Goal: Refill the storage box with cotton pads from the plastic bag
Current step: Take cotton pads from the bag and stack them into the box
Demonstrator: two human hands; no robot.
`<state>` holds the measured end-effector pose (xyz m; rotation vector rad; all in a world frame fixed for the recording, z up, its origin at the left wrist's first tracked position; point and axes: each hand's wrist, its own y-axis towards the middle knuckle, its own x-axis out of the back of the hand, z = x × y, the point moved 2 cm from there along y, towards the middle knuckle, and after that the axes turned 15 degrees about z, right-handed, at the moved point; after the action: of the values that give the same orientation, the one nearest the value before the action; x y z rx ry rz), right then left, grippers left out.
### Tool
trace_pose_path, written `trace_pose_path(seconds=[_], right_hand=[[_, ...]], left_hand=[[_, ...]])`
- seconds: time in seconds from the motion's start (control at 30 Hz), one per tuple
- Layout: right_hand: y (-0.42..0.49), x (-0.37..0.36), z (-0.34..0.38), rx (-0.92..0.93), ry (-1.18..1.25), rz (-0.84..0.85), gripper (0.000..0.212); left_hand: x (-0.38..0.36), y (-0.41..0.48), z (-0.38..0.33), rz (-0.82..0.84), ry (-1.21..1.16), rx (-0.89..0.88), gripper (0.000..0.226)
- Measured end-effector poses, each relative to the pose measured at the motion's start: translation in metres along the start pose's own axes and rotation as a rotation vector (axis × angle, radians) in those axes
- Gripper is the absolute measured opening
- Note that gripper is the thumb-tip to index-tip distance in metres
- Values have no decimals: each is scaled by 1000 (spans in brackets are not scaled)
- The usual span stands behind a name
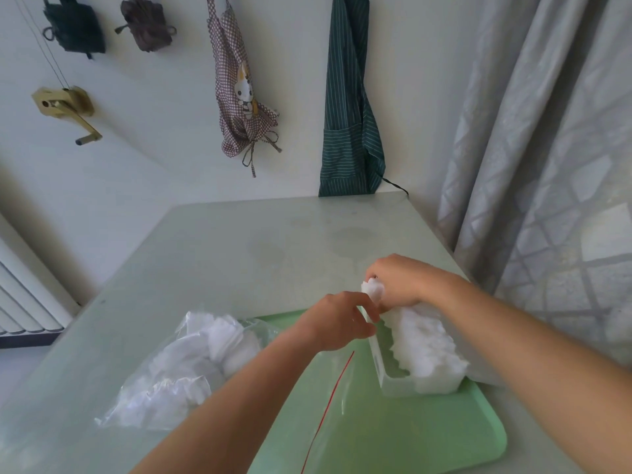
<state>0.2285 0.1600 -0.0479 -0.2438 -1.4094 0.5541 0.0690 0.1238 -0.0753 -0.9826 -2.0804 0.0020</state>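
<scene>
Table [239, 254]: pale green-grey top, faint stains near its far edge. It serves as the reference for all positions.
Wall [164, 107]: plain white, directly behind the table.
Striped apron [349, 114]: dark green, hangs on the wall above the table's far right corner, hem reaching the tabletop.
Checked apron [236, 90]: cartoon rabbit print, hangs above the far edge.
Two dark bags [73, 27]: hang high, beyond the table's left side.
Brass crank [65, 107]: wall-mounted below the bags, with cords running up.
Curtain [547, 148]: grey, lattice-patterned, along the table's right side.
Light: soft, even.
</scene>
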Motion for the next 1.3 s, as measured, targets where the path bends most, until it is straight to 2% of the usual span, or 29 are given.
trace_pose_path(seconds=[0.1,0.2,0.37,0.43,0.57,0.63,0.8,0.9,1.0,1.07,1.1,1.2,1.3], right_hand=[[-7,3,-9,24,58,-95,27],[-6,-2,-8,17,-16,-141,18],[2,-13,5,-26,-163,-277,20],[0,-13,4,-17,-142,-261,18],[-10,-10,-5,24,75,-232,10],[-11,-10,-9,20,32,-278,4],[-5,-17,-10,-14,16,-339,13],[-9,-17,-10,-9,11,-332,14],[-27,-14,-8,9,11,-372,19],[-46,-13,-4,43,117,-422,16],[-56,-14,0,74,195,-435,14],[-87,-24,25,206,392,-380,9],[-113,-43,55,310,461,-167,8]], left_hand=[[0,0,1,4,-7,-9,13],[-1,0,1,-1,-1,-22,13],[1,1,0,-10,40,-26,13],[0,1,0,-13,34,-20,13],[0,1,0,-17,39,-15,13],[1,1,-1,-18,47,-10,14],[0,-4,-5,-9,96,8,21],[2,-19,-11,-102,120,-29,29],[7,-48,-18,-227,129,-58,24],[7,-74,-21,-274,157,-41,16],[6,-88,-22,-290,177,-10,20],[-8,-123,-20,-288,299,120,42],[-27,-150,-20,-256,401,227,48]])
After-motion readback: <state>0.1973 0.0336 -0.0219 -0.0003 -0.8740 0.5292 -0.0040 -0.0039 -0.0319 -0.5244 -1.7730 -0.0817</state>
